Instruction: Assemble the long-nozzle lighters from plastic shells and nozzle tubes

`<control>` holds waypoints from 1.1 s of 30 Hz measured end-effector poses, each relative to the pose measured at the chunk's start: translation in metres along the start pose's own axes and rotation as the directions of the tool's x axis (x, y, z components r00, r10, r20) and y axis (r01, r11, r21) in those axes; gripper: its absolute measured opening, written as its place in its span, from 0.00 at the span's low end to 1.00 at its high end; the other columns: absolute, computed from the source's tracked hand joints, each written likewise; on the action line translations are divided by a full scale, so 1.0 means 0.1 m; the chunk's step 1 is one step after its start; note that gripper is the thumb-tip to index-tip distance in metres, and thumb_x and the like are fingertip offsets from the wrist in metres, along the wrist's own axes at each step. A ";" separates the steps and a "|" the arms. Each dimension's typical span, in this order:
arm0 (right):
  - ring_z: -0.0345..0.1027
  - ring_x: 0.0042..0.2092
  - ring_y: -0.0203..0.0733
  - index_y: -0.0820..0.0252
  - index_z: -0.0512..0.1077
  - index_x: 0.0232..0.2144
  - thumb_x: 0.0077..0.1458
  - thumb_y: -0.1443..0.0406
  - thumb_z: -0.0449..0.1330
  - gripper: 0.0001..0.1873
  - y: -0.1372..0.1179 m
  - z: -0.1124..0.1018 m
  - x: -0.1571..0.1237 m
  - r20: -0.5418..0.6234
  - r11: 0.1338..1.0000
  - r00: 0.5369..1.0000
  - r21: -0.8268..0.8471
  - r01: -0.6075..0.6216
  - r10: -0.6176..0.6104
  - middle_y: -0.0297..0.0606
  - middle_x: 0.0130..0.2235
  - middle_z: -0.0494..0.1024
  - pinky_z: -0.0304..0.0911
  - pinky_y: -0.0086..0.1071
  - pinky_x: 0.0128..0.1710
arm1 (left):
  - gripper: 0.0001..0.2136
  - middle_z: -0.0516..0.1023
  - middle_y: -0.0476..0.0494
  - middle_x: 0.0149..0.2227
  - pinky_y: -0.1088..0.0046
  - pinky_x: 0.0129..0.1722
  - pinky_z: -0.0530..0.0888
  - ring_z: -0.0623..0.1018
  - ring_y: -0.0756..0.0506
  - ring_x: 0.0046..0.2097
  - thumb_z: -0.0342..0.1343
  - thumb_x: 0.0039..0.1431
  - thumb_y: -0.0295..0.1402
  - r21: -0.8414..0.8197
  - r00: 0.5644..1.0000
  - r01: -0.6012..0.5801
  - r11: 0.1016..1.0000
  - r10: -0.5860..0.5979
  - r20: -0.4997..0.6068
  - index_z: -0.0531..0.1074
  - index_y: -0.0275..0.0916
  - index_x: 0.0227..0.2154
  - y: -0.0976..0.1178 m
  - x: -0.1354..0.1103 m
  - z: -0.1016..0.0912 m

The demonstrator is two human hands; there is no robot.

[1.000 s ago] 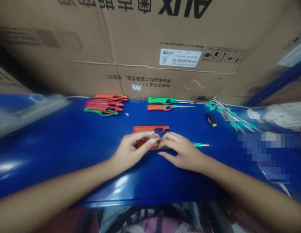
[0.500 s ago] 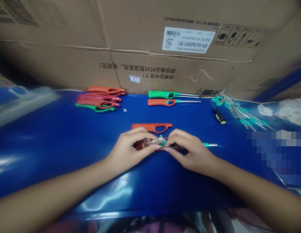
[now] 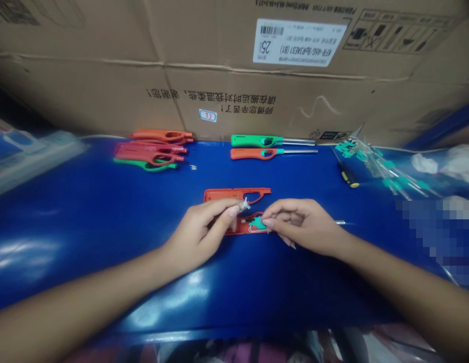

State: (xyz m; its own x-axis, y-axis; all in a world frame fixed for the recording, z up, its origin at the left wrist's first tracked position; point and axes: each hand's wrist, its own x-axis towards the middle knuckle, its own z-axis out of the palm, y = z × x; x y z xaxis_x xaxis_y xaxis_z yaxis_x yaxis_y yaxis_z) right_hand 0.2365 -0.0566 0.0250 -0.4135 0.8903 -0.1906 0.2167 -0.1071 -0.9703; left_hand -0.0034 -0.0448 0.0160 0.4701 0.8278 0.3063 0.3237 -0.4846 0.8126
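Before me on the blue table lies an open half-shell of an orange utility lighter, with teal parts and a thin white wire inside. My left hand pinches a small lighter gas tank over it, the white valve end pointing right and the rest hidden by my fingers. The teal trigger piece is pinched between thumb and fingers of my right hand. A metal nozzle tip shows past that hand. Just beyond, the other orange half-shell lies flat.
Orange, red and green lighter shells lie at the back left beside small springs. Two lighters with metal tubes, one green and one orange, lie behind. At right are a screwdriver and several teal-fitted nozzle tubes. A cardboard box stands behind.
My left hand has lifted and tilted the gas tank up from the shell. My right hand has drawn slightly right, uncovering the teal trigger piece. The view has shifted a little.
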 end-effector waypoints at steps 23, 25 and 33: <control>0.56 0.23 0.28 0.62 0.74 0.32 0.57 0.57 0.64 0.12 -0.03 0.00 -0.01 -0.006 0.997 0.998 -0.054 0.058 -0.059 0.28 0.23 0.67 0.52 0.25 0.21 | 0.11 0.76 0.43 0.41 0.73 0.44 0.73 0.76 0.48 0.41 0.48 0.72 0.30 0.145 0.970 -0.175 0.974 0.145 0.198 0.74 0.38 0.48 0.00 0.00 -0.02; 0.57 0.24 0.29 0.62 0.75 0.33 0.57 0.57 0.64 0.12 -0.02 0.00 -0.01 -0.002 0.997 0.998 -0.059 0.058 -0.058 0.29 0.23 0.67 0.54 0.25 0.22 | 0.10 0.76 0.43 0.41 0.73 0.44 0.73 0.76 0.48 0.41 0.49 0.71 0.30 0.139 0.966 -0.183 0.973 0.152 0.207 0.74 0.37 0.49 -0.01 0.00 -0.02; 0.58 0.25 0.30 0.61 0.75 0.33 0.57 0.55 0.64 0.14 -0.01 -0.01 -0.02 -0.005 0.993 0.998 -0.104 0.061 -0.062 0.31 0.24 0.68 0.56 0.26 0.24 | 0.10 0.75 0.43 0.41 0.74 0.44 0.72 0.75 0.48 0.41 0.49 0.71 0.30 0.142 0.963 -0.189 0.972 0.155 0.221 0.74 0.38 0.49 -0.02 -0.01 -0.02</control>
State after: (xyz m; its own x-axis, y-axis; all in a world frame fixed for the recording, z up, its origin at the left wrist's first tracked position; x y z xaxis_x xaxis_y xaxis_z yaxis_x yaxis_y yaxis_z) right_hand 0.2379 -0.0583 0.0262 -0.4220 0.8973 -0.1293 0.2815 -0.0059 -0.9596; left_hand -0.0058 -0.0441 0.0154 0.6841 0.6597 0.3112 0.3423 -0.6671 0.6617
